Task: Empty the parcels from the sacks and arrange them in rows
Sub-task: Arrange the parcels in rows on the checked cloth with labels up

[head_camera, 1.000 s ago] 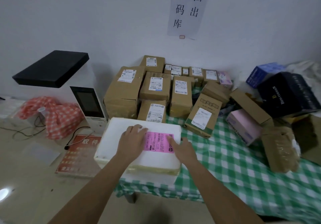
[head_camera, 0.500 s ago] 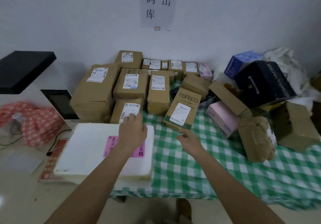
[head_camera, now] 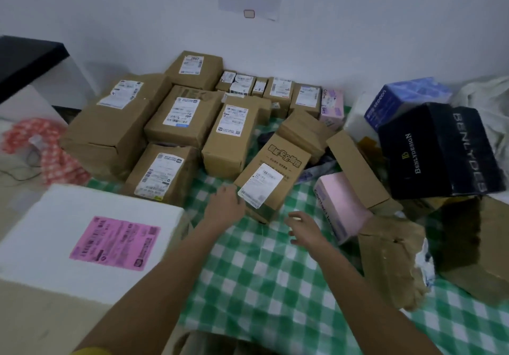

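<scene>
Head view: boxes [head_camera: 176, 117] stand rowed mid-frame; a jumble [head_camera: 429, 145] at right awaits. Left hand [head_camera: 224, 207] touches a tilted box [head_camera: 271, 172], grip relaxed; right hand [head_camera: 305, 229] released.

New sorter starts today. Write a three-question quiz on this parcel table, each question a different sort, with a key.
1. True or false: the left hand touches the tilted cardboard box with the white label.
2. Multiple choice: the label on the white foam box is A) green, B) pink, C) blue.
3. Fill in: the right hand hovers, fingers spread, above the green checked ____.

Key
1. True: its fingers meet the box's near corner.
2. B.
3. Cloth; that hand holds nothing.
</scene>
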